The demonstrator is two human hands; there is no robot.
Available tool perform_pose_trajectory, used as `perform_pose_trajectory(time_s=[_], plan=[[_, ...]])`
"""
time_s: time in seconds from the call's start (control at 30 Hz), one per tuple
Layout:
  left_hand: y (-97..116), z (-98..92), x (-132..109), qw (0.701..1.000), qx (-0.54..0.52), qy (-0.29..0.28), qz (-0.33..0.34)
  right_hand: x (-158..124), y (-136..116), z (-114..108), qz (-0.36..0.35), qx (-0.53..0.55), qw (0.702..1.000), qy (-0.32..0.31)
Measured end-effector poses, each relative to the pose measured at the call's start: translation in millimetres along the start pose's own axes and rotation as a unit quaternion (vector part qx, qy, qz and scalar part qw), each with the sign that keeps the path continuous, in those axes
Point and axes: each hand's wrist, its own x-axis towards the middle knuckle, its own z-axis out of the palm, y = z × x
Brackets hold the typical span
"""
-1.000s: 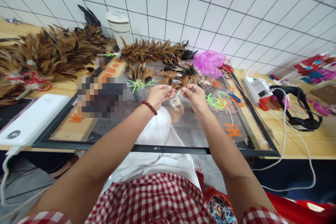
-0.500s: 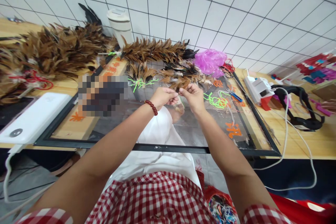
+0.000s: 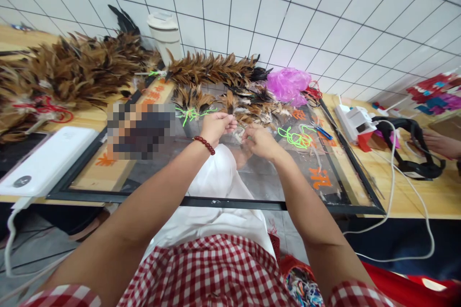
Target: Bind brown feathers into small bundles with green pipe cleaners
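Note:
My left hand (image 3: pixel 215 127), with a red bead bracelet at the wrist, is closed in a pinch over the glass panel (image 3: pixel 252 172). My right hand (image 3: pixel 256 141) is closed close beside it, a little lower. Between the two sits a small pale bundle of brown feathers (image 3: pixel 240 124), and both hands pinch at it. Loose brown feathers (image 3: pixel 248 108) lie just beyond my fingers. Green cords lie to either side: one (image 3: pixel 189 115) on the left, another (image 3: pixel 297 138) on the right.
Long brown feather strips (image 3: pixel 212 69) and a big feather heap (image 3: pixel 68 69) lie at the back. A white cup (image 3: pixel 164 33), pink mesh (image 3: pixel 288 84), blue scissors (image 3: pixel 321 131), a white power bank (image 3: pixel 46 158), a power strip (image 3: pixel 355 122) and black headphones (image 3: pixel 414 148) surround the panel. Another person's hand (image 3: pixel 441 144) rests far right.
My right hand has dropped slightly and moved left toward my left hand. Another person's hand has come into view at the far right.

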Motion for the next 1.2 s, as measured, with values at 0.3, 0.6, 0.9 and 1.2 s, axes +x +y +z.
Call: perform_pose_trajectory(time_s=[0.3,0.6,0.9,1.2], plan=[[-6.3,6.9,-2.9,0.994,0.089,-0.011,0.059,-3.0,-7.5,-8.5,0.005,-0.099,0.994,0.036],[-13.6,4.4,0.4,0.982,0.165,-0.072,0.058,-2.1,-3.9,-1.5,-0.012,-0.065,0.992,0.107],[-7.2,4.2,-7.8,0.984,0.073,-0.155,-0.051,-4.0,-2.7,-6.6,-0.021,-0.02,0.977,0.213],[-10.0,0.7,-3.3,0.975,-0.059,-0.182,-0.11,-5.5,-10.7,-4.9,-0.058,-0.05,0.976,0.204]])
